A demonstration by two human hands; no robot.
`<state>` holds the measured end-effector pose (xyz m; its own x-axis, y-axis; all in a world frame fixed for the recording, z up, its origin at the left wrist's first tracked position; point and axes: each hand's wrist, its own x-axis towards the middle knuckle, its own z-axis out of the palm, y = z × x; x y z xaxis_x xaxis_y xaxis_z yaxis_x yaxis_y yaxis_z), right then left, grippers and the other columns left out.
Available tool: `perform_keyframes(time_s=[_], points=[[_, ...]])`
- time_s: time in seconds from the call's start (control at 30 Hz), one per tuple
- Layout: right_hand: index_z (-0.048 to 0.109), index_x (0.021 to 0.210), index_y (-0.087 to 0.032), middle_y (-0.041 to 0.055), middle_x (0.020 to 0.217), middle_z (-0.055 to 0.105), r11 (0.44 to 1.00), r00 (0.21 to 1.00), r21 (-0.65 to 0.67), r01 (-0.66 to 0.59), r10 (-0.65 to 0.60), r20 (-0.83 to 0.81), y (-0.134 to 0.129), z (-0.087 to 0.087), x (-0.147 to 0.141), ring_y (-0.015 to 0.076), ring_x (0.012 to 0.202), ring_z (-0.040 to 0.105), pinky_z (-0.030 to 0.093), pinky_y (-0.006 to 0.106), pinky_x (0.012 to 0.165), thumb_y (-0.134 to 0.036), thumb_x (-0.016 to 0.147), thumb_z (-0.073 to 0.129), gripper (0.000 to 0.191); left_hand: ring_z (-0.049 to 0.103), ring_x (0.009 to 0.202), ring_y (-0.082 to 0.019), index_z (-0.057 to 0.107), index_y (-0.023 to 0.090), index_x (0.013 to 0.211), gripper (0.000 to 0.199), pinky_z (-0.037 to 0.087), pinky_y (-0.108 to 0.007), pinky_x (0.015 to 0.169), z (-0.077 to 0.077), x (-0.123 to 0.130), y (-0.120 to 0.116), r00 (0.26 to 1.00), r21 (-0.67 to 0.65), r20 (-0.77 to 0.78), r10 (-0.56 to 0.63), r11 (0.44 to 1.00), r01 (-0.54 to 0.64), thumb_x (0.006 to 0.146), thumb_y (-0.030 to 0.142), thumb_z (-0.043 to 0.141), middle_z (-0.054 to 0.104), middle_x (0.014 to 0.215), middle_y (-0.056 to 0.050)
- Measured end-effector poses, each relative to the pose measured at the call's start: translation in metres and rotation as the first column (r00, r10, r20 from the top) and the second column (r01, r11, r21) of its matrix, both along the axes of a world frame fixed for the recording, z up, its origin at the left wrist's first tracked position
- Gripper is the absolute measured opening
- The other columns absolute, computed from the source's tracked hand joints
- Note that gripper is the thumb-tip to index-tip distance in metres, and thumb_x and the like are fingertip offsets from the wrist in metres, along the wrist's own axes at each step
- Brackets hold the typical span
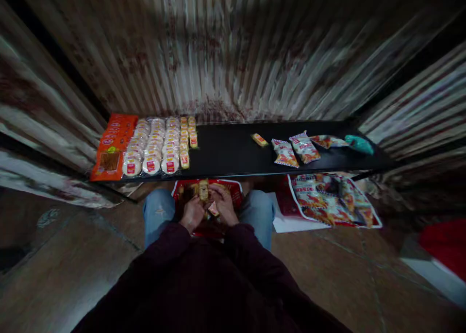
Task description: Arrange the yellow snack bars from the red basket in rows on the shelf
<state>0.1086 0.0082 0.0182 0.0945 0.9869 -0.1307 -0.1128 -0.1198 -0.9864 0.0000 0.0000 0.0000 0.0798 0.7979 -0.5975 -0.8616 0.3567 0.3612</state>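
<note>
A gold pack (203,190) stands at the fingers of a seated worker's left hand (193,213), with the right hand (223,205) close alongside, both low between denim knees (159,210). The fingers of each grip are bent inward, but shadow and overlap hide the contact, and whether either is clamped on the pack cannot be told. Below the hands, a red tray (237,192) holds more packs, among them a pink-labelled pack (213,208) between the wrists; how many remain there is too dark to count. Above, on the black shelf (225,153), much of the left side looks finished: an orange pack (113,146) at the end, three tidy columns of round packs (151,165) beside it, then two columns of small packs (184,158), the outer one stopping short of the front edge. The right side appears less settled, with a lone small pack (259,140), two white-topped bags (305,147), a flatter bag (328,141) and a teal bag (359,144) lying at odd angles. Beneath that end, a second tray (284,197) is heaped with snack bags (327,199), seemingly stock not yet set out.
</note>
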Motion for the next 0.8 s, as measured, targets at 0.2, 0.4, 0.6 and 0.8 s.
perform_keyframes(time_s=[0.2, 0.4, 0.6, 0.8], points=[[0.069, 0.1, -0.021, 0.0066, 0.097, 0.07, 0.994, 0.977, 0.076, -0.08, 0.063, 0.205, -0.001, -0.005, -0.001, 0.0217, 0.083, 0.065, 0.053, 0.037, 0.075, -0.033, 0.082, 0.05, 0.029, 0.06, 0.06, -0.013, 0.064, 0.014, 0.09, 0.02, 0.05, -0.023, 0.062, -0.002, -0.002, 0.0, 0.997, 0.002, -0.016, -0.074, 0.997, 0.074, 0.078, 0.004, 0.051, 0.064, 0.068, -0.003], [0.07, 0.104, -0.022, 0.0068, 0.113, 0.068, 0.847, 0.739, 0.367, -0.384, 0.044, 0.672, -0.011, 0.014, -0.002, 0.0226, 0.107, 0.057, 0.044, 0.043, 0.099, -0.015, 0.085, 0.048, 0.03, 0.057, 0.055, -0.009, 0.062, 0.012, 0.082, 0.016, 0.046, -0.019, 0.055, -0.005, -0.001, 0.003, 1.0, -0.189, 0.007, -0.002, 0.982, 0.003, 0.081, 0.004, 0.048, 0.061, 0.066, -0.001], [0.069, 0.107, -0.019, 0.0093, 0.119, 0.065, 0.821, 0.62, 0.351, -0.449, 0.003, 0.785, -0.016, 0.016, -0.005, 0.0234, 0.109, 0.055, 0.044, 0.044, 0.1, -0.011, 0.085, 0.046, 0.032, 0.059, 0.06, -0.011, 0.061, 0.012, 0.081, 0.014, 0.048, -0.021, 0.06, -0.007, -0.004, 0.004, 0.998, -0.2, 0.051, -0.03, 0.979, 0.04, 0.08, 0.006, 0.048, 0.061, 0.067, -0.002], [0.066, 0.113, -0.017, 0.0112, 0.122, 0.063, 0.875, 0.582, 0.297, -0.381, -0.023, 0.813, -0.017, 0.009, -0.001, 0.0248, 0.113, 0.055, 0.043, 0.044, 0.102, -0.016, 0.088, 0.045, 0.033, 0.063, 0.073, -0.013, 0.062, 0.015, 0.094, 0.018, 0.05, -0.025, 0.077, -0.002, -0.003, 0.002, 0.995, -0.021, 0.046, -0.09, 0.996, 0.092, 0.076, 0.015, 0.061, 0.066, 0.079, -0.002]])
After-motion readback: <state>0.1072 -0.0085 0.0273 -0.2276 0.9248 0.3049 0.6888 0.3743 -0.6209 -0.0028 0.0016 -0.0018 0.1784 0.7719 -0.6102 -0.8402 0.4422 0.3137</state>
